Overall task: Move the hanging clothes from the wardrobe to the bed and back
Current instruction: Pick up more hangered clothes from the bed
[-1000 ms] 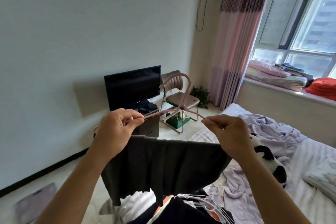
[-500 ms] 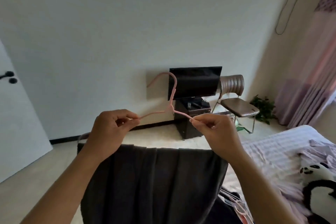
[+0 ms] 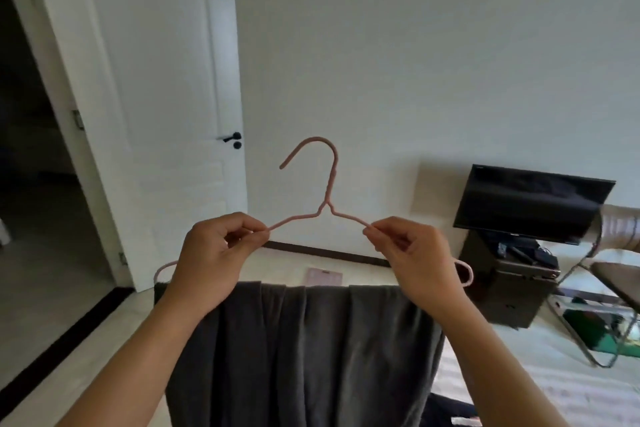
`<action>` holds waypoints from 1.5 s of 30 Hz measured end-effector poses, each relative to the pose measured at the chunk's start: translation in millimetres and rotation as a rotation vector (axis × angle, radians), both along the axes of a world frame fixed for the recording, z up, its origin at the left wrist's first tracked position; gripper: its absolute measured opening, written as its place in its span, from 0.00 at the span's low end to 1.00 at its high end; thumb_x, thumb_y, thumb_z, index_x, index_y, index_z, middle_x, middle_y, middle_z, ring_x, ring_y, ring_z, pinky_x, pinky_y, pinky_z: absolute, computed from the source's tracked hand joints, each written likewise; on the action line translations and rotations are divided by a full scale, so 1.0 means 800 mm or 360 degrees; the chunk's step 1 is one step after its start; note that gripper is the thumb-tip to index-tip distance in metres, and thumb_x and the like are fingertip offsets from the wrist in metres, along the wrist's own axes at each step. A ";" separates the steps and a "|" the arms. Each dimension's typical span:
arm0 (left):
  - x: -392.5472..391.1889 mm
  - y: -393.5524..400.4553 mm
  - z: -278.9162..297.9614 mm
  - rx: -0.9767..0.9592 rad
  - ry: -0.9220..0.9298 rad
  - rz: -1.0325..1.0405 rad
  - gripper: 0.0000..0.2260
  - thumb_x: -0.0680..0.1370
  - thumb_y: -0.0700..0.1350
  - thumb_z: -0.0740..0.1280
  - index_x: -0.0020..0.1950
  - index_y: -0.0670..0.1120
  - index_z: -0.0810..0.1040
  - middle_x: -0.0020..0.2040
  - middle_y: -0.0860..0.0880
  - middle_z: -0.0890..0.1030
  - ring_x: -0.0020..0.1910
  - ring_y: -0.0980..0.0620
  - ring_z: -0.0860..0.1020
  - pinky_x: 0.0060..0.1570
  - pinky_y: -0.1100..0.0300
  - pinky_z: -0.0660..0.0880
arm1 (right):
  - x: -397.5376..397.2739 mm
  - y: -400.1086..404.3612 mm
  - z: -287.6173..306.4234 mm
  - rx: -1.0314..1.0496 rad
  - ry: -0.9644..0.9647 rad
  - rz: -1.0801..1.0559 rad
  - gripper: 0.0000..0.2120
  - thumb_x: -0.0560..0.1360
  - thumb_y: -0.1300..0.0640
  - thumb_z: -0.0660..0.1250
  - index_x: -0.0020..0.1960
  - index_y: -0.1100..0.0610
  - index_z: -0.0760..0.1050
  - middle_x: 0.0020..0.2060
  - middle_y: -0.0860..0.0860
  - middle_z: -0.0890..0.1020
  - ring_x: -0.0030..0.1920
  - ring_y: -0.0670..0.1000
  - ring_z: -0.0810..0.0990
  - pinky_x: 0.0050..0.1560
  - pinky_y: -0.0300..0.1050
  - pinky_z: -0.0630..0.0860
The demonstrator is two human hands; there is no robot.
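**Operator:** State the current position of the garment.

**Technician:** The dark grey fabric garment [image 3: 304, 350] is draped over the lower bar of the thin pink wire hanger [image 3: 327, 198], held in mid-air in front of the person. The left hand [image 3: 211, 260] pinches the hanger's left shoulder arm with curled fingers [image 3: 254, 232]; the right hand [image 3: 420, 262] pinches the right shoulder arm likewise. The hook stands upright.

**Operator:** Which step is in hand?

**Technician:** Judged: the carry between bed and wardrobe, probably the return leg. No wardrobe is visible; only a white panelled door [image 3: 173, 114] beside an open doorway.

**Operator:** What does the next move call for?

**Technician:** Keep the bar level so the garment does not slide. Locate the rail, then free one hand to guide the hook.
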State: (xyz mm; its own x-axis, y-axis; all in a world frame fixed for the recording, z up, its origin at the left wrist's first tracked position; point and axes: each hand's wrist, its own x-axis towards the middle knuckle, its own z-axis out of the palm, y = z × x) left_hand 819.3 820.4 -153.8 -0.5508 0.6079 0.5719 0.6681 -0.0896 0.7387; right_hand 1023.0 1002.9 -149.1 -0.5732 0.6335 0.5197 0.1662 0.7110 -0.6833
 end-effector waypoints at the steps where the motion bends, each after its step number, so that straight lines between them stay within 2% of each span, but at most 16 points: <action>1: -0.012 -0.022 0.001 -0.0013 -0.0018 0.0038 0.07 0.75 0.41 0.72 0.42 0.54 0.84 0.37 0.61 0.82 0.40 0.63 0.78 0.40 0.77 0.69 | -0.018 -0.016 0.002 -0.0002 0.0018 0.0055 0.03 0.76 0.51 0.70 0.47 0.45 0.83 0.38 0.37 0.83 0.41 0.43 0.82 0.45 0.43 0.80; 4: -0.049 -0.089 0.000 -0.0044 -0.0080 0.0165 0.06 0.75 0.44 0.72 0.42 0.55 0.84 0.39 0.60 0.82 0.42 0.61 0.78 0.38 0.74 0.72 | -0.074 -0.067 0.011 -0.0021 0.0066 0.0184 0.03 0.76 0.52 0.71 0.46 0.44 0.83 0.36 0.37 0.83 0.40 0.42 0.82 0.40 0.34 0.75; 8: -0.096 -0.177 -0.002 -0.0051 -0.0125 0.0328 0.05 0.75 0.45 0.73 0.42 0.56 0.84 0.39 0.60 0.83 0.42 0.60 0.79 0.39 0.67 0.72 | -0.145 -0.137 0.016 -0.0054 0.0039 0.0330 0.05 0.76 0.54 0.71 0.44 0.45 0.83 0.35 0.37 0.82 0.38 0.40 0.81 0.37 0.29 0.73; 15: -0.171 -0.316 0.002 -0.0132 -0.0050 0.0607 0.04 0.76 0.45 0.71 0.46 0.54 0.84 0.38 0.62 0.81 0.42 0.61 0.78 0.36 0.70 0.72 | -0.265 -0.254 0.009 -0.0125 0.0031 0.0564 0.08 0.76 0.55 0.71 0.41 0.43 0.81 0.35 0.38 0.83 0.35 0.39 0.79 0.34 0.30 0.72; 20: -0.209 -0.405 0.014 -0.0128 0.0011 0.0795 0.06 0.77 0.44 0.71 0.45 0.55 0.83 0.38 0.61 0.81 0.40 0.60 0.78 0.38 0.64 0.73 | -0.342 -0.327 0.009 -0.0143 0.0040 0.0737 0.06 0.76 0.56 0.71 0.42 0.47 0.83 0.35 0.41 0.84 0.38 0.44 0.82 0.43 0.39 0.78; 28: -0.270 -0.526 0.017 -0.0090 -0.0017 0.1182 0.06 0.76 0.42 0.72 0.45 0.53 0.84 0.37 0.62 0.81 0.40 0.63 0.78 0.35 0.77 0.70 | -0.468 -0.434 0.012 -0.0066 0.0027 0.1083 0.08 0.76 0.54 0.70 0.40 0.44 0.81 0.33 0.40 0.82 0.36 0.42 0.80 0.37 0.30 0.71; 34: -0.319 -0.600 0.008 -0.0052 -0.0081 0.1409 0.07 0.75 0.42 0.73 0.43 0.55 0.84 0.37 0.55 0.82 0.37 0.56 0.79 0.38 0.64 0.75 | -0.574 -0.500 0.004 0.0015 0.0033 0.1357 0.09 0.76 0.53 0.71 0.41 0.39 0.79 0.36 0.35 0.81 0.41 0.40 0.80 0.42 0.33 0.75; 38: -0.353 -0.642 0.007 -0.0025 -0.0104 0.1566 0.08 0.75 0.42 0.73 0.42 0.56 0.84 0.36 0.54 0.82 0.35 0.57 0.77 0.37 0.66 0.72 | -0.643 -0.538 0.007 0.0038 0.0043 0.1542 0.09 0.76 0.54 0.71 0.42 0.41 0.80 0.37 0.35 0.82 0.42 0.40 0.81 0.39 0.29 0.75; 41: -0.374 -0.668 0.010 -0.0023 -0.0094 0.1681 0.08 0.75 0.41 0.73 0.42 0.55 0.84 0.36 0.56 0.82 0.34 0.61 0.77 0.35 0.70 0.71 | -0.687 -0.565 0.012 0.0052 0.0048 0.1688 0.07 0.76 0.55 0.71 0.44 0.43 0.82 0.37 0.36 0.82 0.41 0.40 0.81 0.41 0.28 0.75; 45: -0.396 -0.696 0.014 0.0001 -0.0067 0.1792 0.10 0.74 0.39 0.73 0.41 0.55 0.84 0.35 0.58 0.81 0.33 0.63 0.76 0.35 0.72 0.71 | -0.738 -0.598 0.022 0.0054 0.0023 0.1860 0.05 0.76 0.56 0.71 0.43 0.47 0.83 0.36 0.40 0.83 0.39 0.43 0.81 0.41 0.35 0.78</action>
